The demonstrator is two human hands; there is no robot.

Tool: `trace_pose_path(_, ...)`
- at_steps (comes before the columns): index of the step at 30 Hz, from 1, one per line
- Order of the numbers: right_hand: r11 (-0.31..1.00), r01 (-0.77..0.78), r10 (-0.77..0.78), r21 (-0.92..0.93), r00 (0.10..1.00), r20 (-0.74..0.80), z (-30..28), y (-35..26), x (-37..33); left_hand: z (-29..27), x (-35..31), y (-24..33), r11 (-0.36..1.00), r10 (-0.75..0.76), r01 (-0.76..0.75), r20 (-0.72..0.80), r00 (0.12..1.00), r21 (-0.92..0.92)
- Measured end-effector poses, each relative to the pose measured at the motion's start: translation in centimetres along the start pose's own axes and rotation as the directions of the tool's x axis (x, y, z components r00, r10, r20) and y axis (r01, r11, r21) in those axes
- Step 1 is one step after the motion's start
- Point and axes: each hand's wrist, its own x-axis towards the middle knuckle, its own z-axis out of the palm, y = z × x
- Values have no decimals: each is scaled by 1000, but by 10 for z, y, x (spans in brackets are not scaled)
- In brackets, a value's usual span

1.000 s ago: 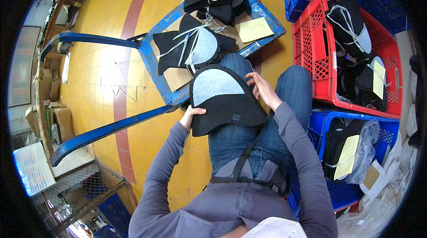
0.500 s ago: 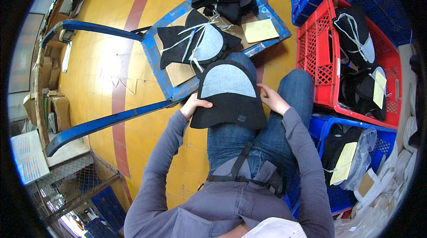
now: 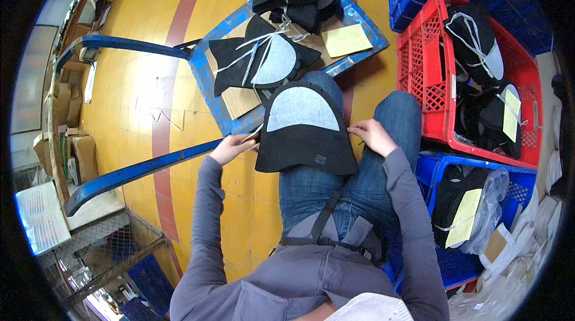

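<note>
A stack of black fabric pieces (image 3: 305, 148), its top one bearing a pale grey rounded patch (image 3: 302, 109), lies across my thighs. My left hand (image 3: 230, 148) is beside the left edge of the stack, fingers pinched around something thin and pale that is too small to make out. At the opposite edge, my right hand (image 3: 372, 135) has thumb and fingertips pressed together close to the black fabric. What the right fingertips hold, if anything, is hidden.
Beyond my knees, a blue-framed trolley (image 3: 224, 118) carries tied bundles of black pieces (image 3: 278, 60) and a yellow paper slip (image 3: 347, 40). Its blue handle (image 3: 144, 171) reaches left. On my right stand a red crate (image 3: 419, 75) and a blue crate (image 3: 432, 171), both holding black bundles.
My left hand has let go of the stack's left edge and moved outward to the left. The right hand stays by the right edge; the stack remains on my lap.
</note>
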Motion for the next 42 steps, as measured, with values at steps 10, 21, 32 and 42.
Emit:
trace_pose_path(10,909,-178,125,-376,979,-161,-13,-37,-22,-36,-36,-16,999,30,-27,-156,987,23)
trace_pose_path(21,914,-251,260,-318,965,-15,-95,-55,-96,-2,-25,78,377,321,-678,-597,735,-631)
trace_pose_path(32,898,415,-423,-147,905,-32,-69,-160,-71,141,-2,133,794,581,-596,-139,802,-118)
trace_pose_path(42,746,469,-397,472,883,-250,-17,-166,-43,144,17,125,778,502,-592,-358,787,-210)
